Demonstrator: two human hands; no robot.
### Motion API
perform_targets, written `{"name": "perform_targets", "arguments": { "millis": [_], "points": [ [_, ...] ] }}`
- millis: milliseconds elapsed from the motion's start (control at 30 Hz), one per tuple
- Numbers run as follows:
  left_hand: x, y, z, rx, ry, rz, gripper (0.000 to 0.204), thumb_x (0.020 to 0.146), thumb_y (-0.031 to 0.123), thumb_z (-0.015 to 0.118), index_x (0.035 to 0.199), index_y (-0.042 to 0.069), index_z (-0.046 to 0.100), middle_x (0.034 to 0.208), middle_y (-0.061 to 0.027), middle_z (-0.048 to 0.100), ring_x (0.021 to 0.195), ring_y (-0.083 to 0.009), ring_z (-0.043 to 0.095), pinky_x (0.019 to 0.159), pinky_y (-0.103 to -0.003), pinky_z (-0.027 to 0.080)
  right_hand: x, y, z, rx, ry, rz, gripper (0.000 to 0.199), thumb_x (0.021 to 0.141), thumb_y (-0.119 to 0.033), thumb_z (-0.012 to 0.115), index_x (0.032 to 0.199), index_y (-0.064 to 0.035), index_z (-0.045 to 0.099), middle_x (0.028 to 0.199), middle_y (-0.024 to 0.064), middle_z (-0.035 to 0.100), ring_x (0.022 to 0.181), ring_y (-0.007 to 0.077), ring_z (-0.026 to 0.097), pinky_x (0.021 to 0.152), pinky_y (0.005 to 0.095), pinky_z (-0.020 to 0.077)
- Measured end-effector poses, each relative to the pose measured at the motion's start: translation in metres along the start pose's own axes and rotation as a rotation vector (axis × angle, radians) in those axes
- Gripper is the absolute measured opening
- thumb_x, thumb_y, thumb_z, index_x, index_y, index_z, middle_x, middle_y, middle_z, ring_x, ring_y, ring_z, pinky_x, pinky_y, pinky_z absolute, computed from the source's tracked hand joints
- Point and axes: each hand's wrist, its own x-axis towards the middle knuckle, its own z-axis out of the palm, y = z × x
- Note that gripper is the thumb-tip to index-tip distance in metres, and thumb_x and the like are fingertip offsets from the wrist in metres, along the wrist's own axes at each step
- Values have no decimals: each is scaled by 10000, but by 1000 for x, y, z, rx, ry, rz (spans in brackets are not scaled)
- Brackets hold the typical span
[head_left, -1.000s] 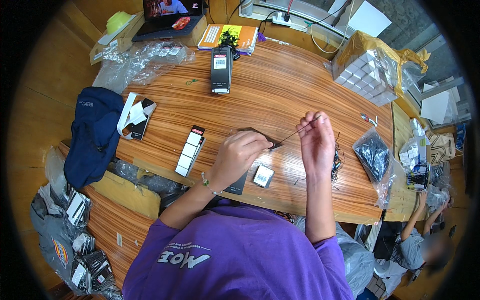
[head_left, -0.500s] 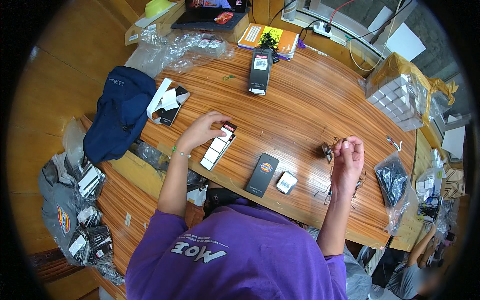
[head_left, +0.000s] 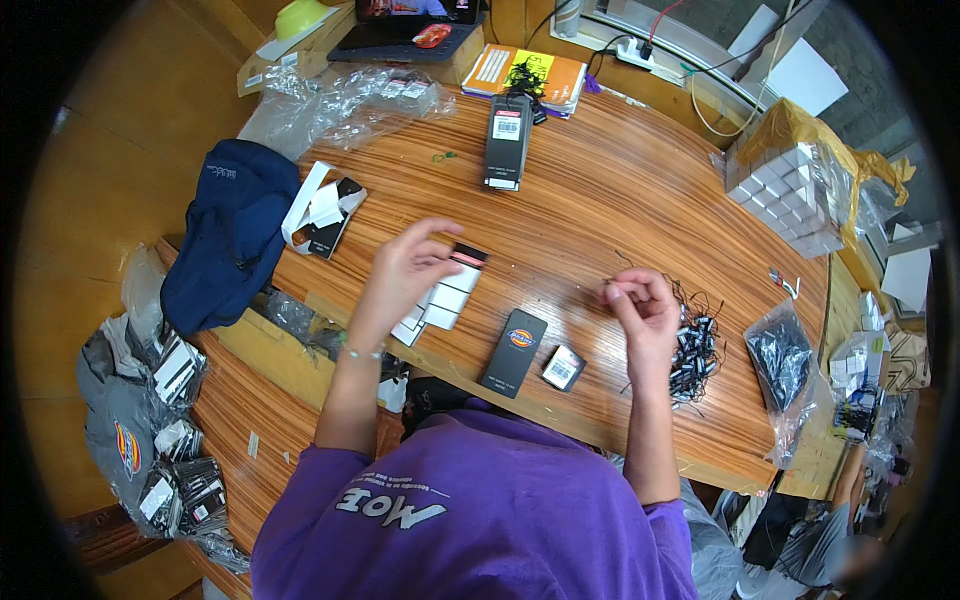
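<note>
My left hand (head_left: 402,275) hovers over the white label cards with black tops (head_left: 457,290), thumb and fingertips apart. The upper card lies fanned across those beneath; whether my thumb touches it I cannot tell. My right hand (head_left: 648,310) is raised in a pinch, with a thin black tag string (head_left: 607,284) at its fingertips. Beside it lies a tangled pile of black strings with small plastic ends (head_left: 696,352). Between my hands are a dark hang tag (head_left: 514,352) with a round emblem and a small stack of white labels (head_left: 563,368).
Farther back stands a stack of dark hang tags (head_left: 507,145). A navy cloth bag (head_left: 228,230) and a ribboned black card (head_left: 330,217) lie left. At right are a plastic bag of black strings (head_left: 783,355), snips (head_left: 785,283) and wrapped white boxes (head_left: 785,195).
My right hand has moved left, away from the string pile, with a string in its fingers. The top label card has shifted right over the others, and my left hand's fingers are off it.
</note>
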Motion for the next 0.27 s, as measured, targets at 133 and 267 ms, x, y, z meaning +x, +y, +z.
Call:
{"name": "perform_targets", "arguments": {
  "millis": [133,267],
  "points": [
    [5,8,61,53,-46,119,233,777,-31,685,983,-14,579,812,-58,662,752,-70,629,645,-187,507,0,8,19,-169,-6,-130,107,821,11,631,924,14,600,806,56,634,750,107,606,677,230,482],
    [8,17,96,62,-94,260,209,791,-6,687,974,-28,587,847,-90,655,745,-87,642,628,-180,510,-2,4,21,-323,41,-195,101,814,-3,638,908,12,604,806,65,627,747,101,596,671,227,476]
  ]
}}
